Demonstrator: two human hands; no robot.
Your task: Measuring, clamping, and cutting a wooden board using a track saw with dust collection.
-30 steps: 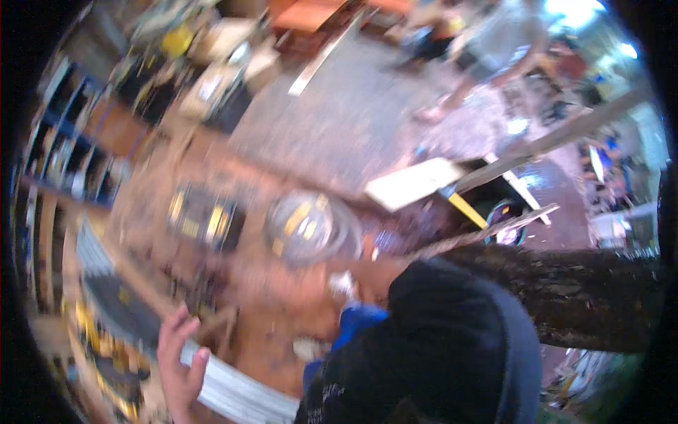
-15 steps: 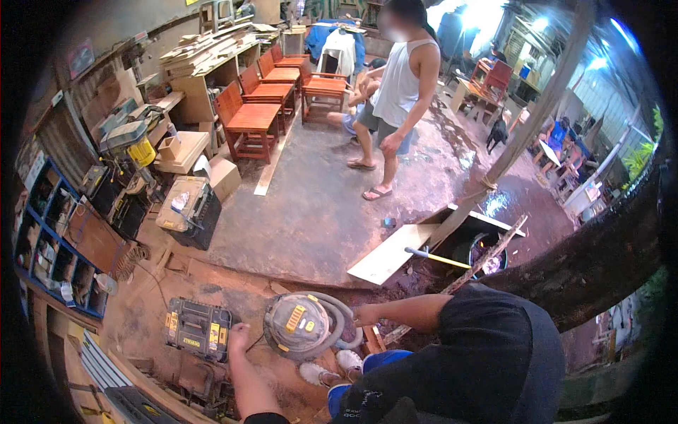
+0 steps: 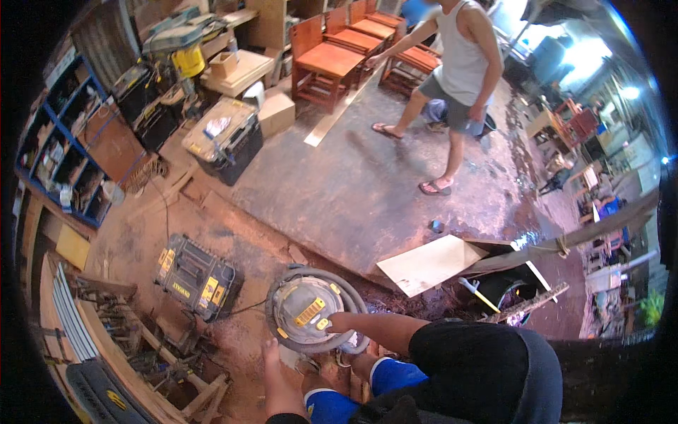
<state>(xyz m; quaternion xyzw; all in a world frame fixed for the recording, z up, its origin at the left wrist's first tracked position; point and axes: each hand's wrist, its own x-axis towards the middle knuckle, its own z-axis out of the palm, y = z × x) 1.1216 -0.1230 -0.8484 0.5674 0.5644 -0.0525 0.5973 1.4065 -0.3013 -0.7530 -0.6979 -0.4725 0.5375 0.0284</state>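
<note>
The round grey shop vacuum point(image 3: 294, 296) with yellow fittings and a coiled hose stands on the dusty ground at my feet. My right hand point(image 3: 337, 322) reaches across its top, beside the yellow switch, its fingers too small and foreshortened to read. Low at the vacuum’s lower left is my left hand point(image 3: 271, 353), finger shape unclear; whether it touches the vacuum I cannot tell. A black and yellow toolbox point(image 3: 198, 279) lies left of the vacuum, with a dark cord running between them.
A co-worker point(image 3: 459, 67) in a tank top stands on the raised concrete slab point(image 3: 332, 191) near orange chairs point(image 3: 328, 63). A blue shelf point(image 3: 60, 145) is left; a wooden pole point(image 3: 586, 230) and board point(image 3: 427, 265) are right. Lumber point(image 3: 99, 325) and clamps line the lower left.
The blurred view has steadied and shifted. My right hand has moved leftward onto the vacuum’s top; my left hand has dropped from beside the toolbox. The co-worker has stretched an arm toward the chairs.
</note>
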